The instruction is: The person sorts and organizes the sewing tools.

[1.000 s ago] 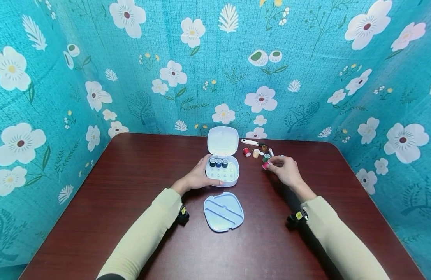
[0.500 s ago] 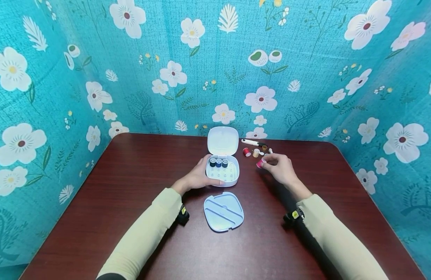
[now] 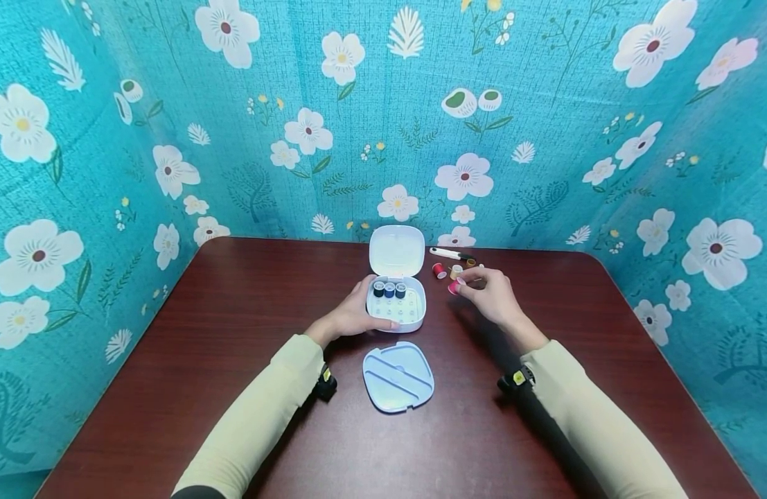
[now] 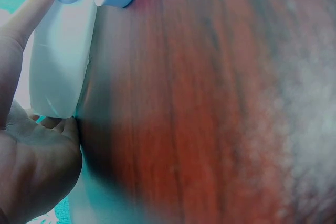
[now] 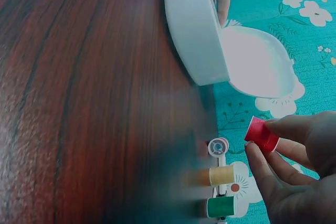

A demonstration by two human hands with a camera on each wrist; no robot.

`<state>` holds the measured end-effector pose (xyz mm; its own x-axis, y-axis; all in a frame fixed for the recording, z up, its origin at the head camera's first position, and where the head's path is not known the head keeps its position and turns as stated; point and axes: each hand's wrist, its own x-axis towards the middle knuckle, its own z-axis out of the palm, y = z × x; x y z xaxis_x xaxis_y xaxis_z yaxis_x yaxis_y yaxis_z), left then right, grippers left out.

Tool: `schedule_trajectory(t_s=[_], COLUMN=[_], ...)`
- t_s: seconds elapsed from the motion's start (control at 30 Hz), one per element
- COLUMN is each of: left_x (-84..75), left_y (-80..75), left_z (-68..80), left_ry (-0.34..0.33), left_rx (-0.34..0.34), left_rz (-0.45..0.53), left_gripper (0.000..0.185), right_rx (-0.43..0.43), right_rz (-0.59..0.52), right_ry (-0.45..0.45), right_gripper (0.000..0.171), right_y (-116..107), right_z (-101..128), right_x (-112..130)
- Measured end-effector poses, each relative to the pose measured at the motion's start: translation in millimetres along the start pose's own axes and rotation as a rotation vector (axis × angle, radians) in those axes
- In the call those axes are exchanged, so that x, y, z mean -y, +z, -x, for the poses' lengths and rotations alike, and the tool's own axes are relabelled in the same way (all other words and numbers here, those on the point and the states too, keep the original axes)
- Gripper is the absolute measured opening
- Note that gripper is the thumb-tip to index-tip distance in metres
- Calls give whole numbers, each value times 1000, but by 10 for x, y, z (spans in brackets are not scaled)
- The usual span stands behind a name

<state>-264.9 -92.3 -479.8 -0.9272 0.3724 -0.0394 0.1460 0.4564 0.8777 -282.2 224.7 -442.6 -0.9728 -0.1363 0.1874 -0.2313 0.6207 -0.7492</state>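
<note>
My left hand [image 3: 348, 317] grips a white sewing box [image 3: 414, 326] by its left side, with the thumb along the front wall. The box's lid [image 3: 396, 251] stands open at the back. Three dark thread spools [image 3: 389, 291] stand in its back row, and short pegs show in front of them. To the right of the box, my right hand [image 3: 494, 299] pinches a pink thread spool [image 5: 262, 135] between thumb and fingers, above the table. The left hand's other fingers are partly hidden behind the box in the left wrist view.
A light blue divided tray [image 3: 389, 396] lies in front of the box. Behind the right hand are a red spool [image 3: 438, 270], a beige spool [image 5: 221, 175], a green spool [image 5: 220, 206], a white-handled tool [image 3: 447, 254] and a small brass-coloured ring [image 3: 470, 263].
My right hand has lifted the pink spool from beside the green one and carried it left, toward the box. The left hand and the box have stayed in place.
</note>
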Motion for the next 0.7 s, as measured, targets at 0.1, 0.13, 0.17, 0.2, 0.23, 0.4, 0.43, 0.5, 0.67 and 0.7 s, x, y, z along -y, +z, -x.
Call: schedule_trajectory(t_s=[0.1, 0.13, 0.17, 0.2, 0.23, 0.4, 0.43, 0.5, 0.67, 0.7], left_x=[-1, 1, 2, 3, 2, -5, -8, -12, -13, -11], left_y=[-1, -1, 0, 1, 1, 2, 1, 2, 4, 3], left_z=[0, -2, -2, -3, -2, -4, -2, 1, 12, 13], left_ry=[-5, -8, -11, -14, -14, -15, -15, -10, -7, -8], left_rx=[1, 2, 1, 1, 0, -5, -5, -7, -8, -8], left_rz=[-3, -5, -8, -10, -11, -9, -8, -5, -1, -2], left_gripper=[115, 115, 115, 115, 115, 115, 115, 114, 114, 115], right_rx=[2, 3, 7, 10, 13, 25, 27, 27, 23, 23], right_rz=[0, -1, -2, -4, -5, -6, -5, -7, -9, -8], right_ry=[-1, -5, -7, -10, -13, -13, -13, -15, -27, -27], right_gripper=[26, 26, 26, 27, 27, 28, 28, 27, 26, 26], right_y=[13, 17, 19, 21, 24, 33, 36, 46, 73, 77], right_z=[-9, -11, -12, -11, -11, -5, -6, -9, -24, -26], right_x=[33, 43, 54, 64, 72, 106, 111, 113, 89, 82])
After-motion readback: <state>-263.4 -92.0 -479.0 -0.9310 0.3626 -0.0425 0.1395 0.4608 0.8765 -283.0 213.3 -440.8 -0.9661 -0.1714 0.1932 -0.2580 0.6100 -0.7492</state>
